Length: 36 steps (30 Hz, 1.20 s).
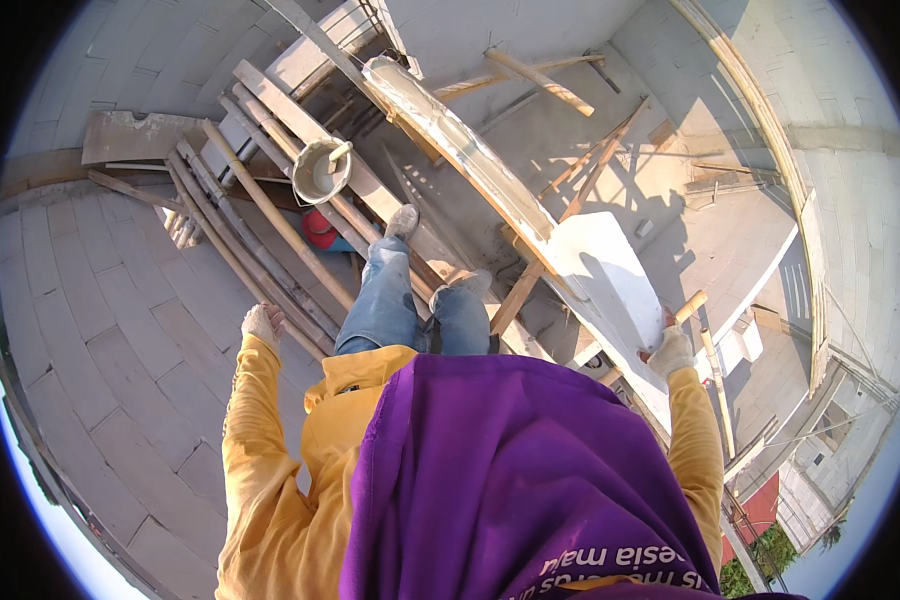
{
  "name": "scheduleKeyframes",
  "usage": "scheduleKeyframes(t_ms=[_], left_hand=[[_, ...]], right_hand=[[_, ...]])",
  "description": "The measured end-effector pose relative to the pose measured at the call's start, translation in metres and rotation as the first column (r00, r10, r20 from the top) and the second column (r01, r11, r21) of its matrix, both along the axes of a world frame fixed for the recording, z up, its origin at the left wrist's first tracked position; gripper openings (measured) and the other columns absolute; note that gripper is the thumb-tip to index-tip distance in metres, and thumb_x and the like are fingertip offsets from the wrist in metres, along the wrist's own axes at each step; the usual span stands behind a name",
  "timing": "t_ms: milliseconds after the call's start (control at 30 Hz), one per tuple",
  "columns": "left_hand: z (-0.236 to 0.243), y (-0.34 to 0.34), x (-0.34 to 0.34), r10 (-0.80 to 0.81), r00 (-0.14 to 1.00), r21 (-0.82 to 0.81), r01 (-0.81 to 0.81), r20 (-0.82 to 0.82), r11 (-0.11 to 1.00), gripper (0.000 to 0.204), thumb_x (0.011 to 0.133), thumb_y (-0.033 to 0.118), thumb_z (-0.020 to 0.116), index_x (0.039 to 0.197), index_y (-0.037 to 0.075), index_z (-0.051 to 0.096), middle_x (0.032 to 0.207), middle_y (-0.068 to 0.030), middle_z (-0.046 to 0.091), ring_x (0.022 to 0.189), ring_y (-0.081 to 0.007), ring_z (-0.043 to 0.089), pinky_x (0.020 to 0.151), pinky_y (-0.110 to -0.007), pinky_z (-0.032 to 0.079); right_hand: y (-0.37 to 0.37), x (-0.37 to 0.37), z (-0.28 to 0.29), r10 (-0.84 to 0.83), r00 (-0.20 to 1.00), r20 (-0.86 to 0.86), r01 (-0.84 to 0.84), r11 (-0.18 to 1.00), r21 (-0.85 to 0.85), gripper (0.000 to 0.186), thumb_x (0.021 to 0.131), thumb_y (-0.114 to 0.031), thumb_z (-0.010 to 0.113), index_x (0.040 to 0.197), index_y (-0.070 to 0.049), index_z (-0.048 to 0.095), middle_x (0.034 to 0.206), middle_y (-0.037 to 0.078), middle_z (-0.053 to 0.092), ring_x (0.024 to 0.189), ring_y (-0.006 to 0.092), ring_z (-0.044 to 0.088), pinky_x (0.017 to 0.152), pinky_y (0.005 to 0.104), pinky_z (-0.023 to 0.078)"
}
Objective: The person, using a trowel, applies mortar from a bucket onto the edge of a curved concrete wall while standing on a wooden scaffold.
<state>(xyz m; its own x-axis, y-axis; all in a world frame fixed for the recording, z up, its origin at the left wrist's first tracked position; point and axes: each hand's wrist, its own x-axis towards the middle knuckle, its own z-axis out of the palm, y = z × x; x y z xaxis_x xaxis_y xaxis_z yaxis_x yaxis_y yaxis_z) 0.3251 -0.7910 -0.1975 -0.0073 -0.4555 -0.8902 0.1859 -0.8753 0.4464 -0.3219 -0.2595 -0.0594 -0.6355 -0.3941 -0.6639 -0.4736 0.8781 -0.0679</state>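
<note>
My right hand (673,354), in a pale glove, grips the near end of a white building block (607,278), thumb and fingertips at its edge. This block lies on top of a narrow wall, in line with a strip of wet grey mortar (470,150) that runs toward the far left. My left hand (263,322), also gloved, hangs at my side with its fingers curled in, beside the bamboo poles (245,255). Nothing shows in it. Ahead of my feet, a mortar bucket (321,172) stands on the planks with a pale-handled tool inside.
I stand on a scaffold of planks (310,125) and bamboo, high above the floor. A person in a red hat (318,228) is below the poles. Block walls (100,300) rise around. Loose timbers (600,165) and bamboo lie beyond the narrow wall.
</note>
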Motion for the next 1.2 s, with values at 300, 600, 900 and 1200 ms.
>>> scheduleKeyframes(t_ms=[300, 600, 900, 1200], left_hand=[[-0.059, 0.049, 0.020, -0.029, 0.970, 0.071, 0.047, -0.241, 0.996, 0.017, 0.094, 0.035, 0.056, 0.100, 0.020, 0.063, 0.095, -0.0004, 0.068, 0.073, -0.0197, 0.064, 0.055, -0.032, 0.043], [-0.029, 0.045, -0.099, -0.102, 0.952, 0.126, 0.143, -0.288, 0.982, 0.013, 0.093, 0.029, 0.059, 0.094, 0.017, 0.062, 0.093, 0.0011, 0.063, 0.087, -0.0192, 0.064, 0.063, -0.033, 0.048], [-0.067, 0.068, 0.030, 0.099, 0.995, 0.206, -0.099, 0.010, 0.974, 0.019, 0.093, 0.032, 0.055, 0.101, 0.017, 0.064, 0.097, -0.0049, 0.069, 0.079, -0.0224, 0.067, 0.059, -0.037, 0.049], [-0.049, 0.085, 0.051, 0.167, 0.976, 0.213, -0.194, 0.138, 0.958, 0.025, 0.099, 0.036, 0.046, 0.101, 0.019, 0.064, 0.102, -0.0042, 0.071, 0.082, -0.0229, 0.068, 0.067, -0.038, 0.050]], right_hand=[[-0.169, -0.006, 0.035, 0.155, 0.983, -0.099, -0.166, 0.979, -0.114, 0.106, 0.068, -0.015, 0.084, 0.153, -0.004, 0.021, 0.125, 0.027, 0.060, 0.115, 0.0424, 0.059, 0.096, 0.0424, 0.048], [-0.333, -0.020, 0.015, 0.278, 0.946, -0.167, -0.304, 0.939, -0.161, 0.109, 0.068, -0.020, 0.084, 0.154, -0.005, 0.019, 0.126, 0.028, 0.058, 0.115, 0.0425, 0.058, 0.095, 0.0408, 0.048], [-0.473, -0.009, -0.021, 0.413, 0.896, -0.164, -0.444, 0.843, -0.302, 0.112, 0.068, -0.023, 0.084, 0.155, -0.008, 0.014, 0.133, 0.028, 0.054, 0.119, 0.0415, 0.056, 0.100, 0.0408, 0.046], [-0.549, 0.013, -0.035, 0.426, 0.890, -0.159, -0.455, 0.843, -0.288, 0.110, 0.068, -0.027, 0.085, 0.152, 0.000, 0.019, 0.128, 0.029, 0.057, 0.113, 0.0417, 0.060, 0.095, 0.0418, 0.049]])
